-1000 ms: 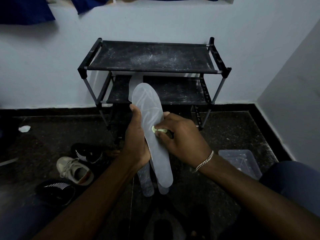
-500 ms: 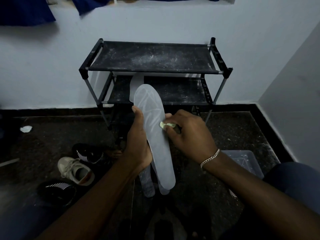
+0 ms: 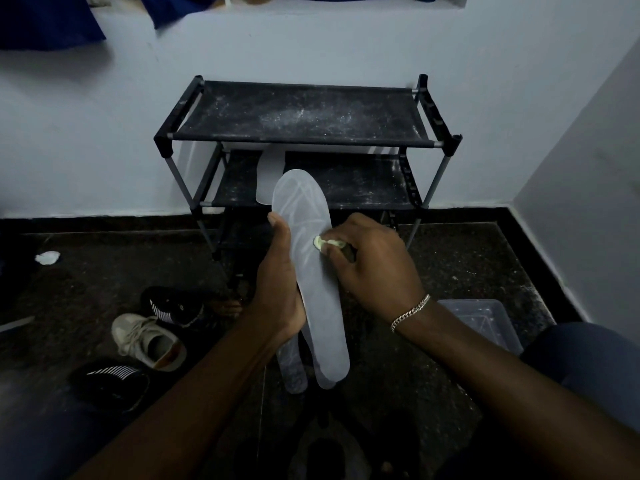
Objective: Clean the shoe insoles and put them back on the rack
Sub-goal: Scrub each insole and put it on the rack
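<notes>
My left hand (image 3: 278,289) grips a long pale grey insole (image 3: 304,216) by its left edge, holding it upright with the toe end up. My right hand (image 3: 375,268) pinches a small pale green wad of cloth (image 3: 325,243) and presses it against the middle of that insole. Behind the held insole, another insole (image 3: 292,368) lies on the floor. One more insole (image 3: 268,174) rests on the middle shelf of the black shoe rack (image 3: 298,114), which stands against the wall.
Several shoes lie on the dark floor at my left: a beige sneaker (image 3: 149,341) and two black striped ones (image 3: 173,304) (image 3: 110,379). A clear plastic tub (image 3: 485,322) sits on the floor at my right. White walls close the corner on the right.
My right hand with the wad has slid along the insole, first upward and then a little left onto its middle. The left hand keeps its grip.
</notes>
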The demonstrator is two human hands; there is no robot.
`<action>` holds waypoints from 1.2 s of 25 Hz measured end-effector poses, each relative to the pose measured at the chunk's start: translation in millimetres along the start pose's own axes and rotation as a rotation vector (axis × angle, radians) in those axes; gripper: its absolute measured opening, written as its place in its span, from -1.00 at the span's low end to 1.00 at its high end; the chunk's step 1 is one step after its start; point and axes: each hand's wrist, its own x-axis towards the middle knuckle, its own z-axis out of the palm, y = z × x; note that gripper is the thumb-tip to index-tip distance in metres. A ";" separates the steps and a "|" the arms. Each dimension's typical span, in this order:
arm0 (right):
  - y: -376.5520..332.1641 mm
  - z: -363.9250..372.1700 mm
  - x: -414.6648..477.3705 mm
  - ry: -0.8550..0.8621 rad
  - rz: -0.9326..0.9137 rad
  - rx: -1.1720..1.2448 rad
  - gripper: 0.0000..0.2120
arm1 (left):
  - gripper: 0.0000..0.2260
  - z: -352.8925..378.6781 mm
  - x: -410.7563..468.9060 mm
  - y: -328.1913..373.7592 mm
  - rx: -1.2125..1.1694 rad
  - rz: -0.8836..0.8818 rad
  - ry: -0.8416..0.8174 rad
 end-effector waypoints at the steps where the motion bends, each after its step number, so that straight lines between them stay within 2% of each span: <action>1: -3.4 2.6 -1.1 -0.010 -0.018 0.008 -0.87 | -0.33 -0.1 1.6 -0.6 0.002 0.000 0.007; 5: -5.7 3.7 -10.0 -0.102 -0.059 -0.006 -0.84 | -0.33 -4.5 2.8 -0.6 0.014 -0.013 0.002; 10: -3.9 2.7 -1.0 -0.029 -0.018 0.015 -0.86 | -0.36 -0.7 5.4 -2.5 0.015 -0.006 0.011; 12: -9.9 5.9 -5.4 -0.080 -0.067 0.039 -0.87 | -0.37 -1.1 9.9 0.3 0.018 -0.002 -0.033; 14: -9.6 4.0 -10.5 -0.135 -0.092 0.012 -0.85 | -0.34 -4.0 8.9 0.4 0.009 -0.063 -0.009; 19: -3.9 1.2 -2.8 -0.061 -0.042 0.026 -0.87 | -0.37 0.8 3.4 -4.0 -0.030 -0.036 -0.037; 24: -7.1 2.9 -9.7 -0.174 -0.089 0.034 -0.81 | -0.30 -2.5 4.2 -2.3 -0.003 -0.057 -0.065; 30: -6.9 8.1 -5.4 -0.063 -0.027 0.102 -0.90 | -0.37 5.1 4.4 -0.4 -0.032 -0.036 -0.099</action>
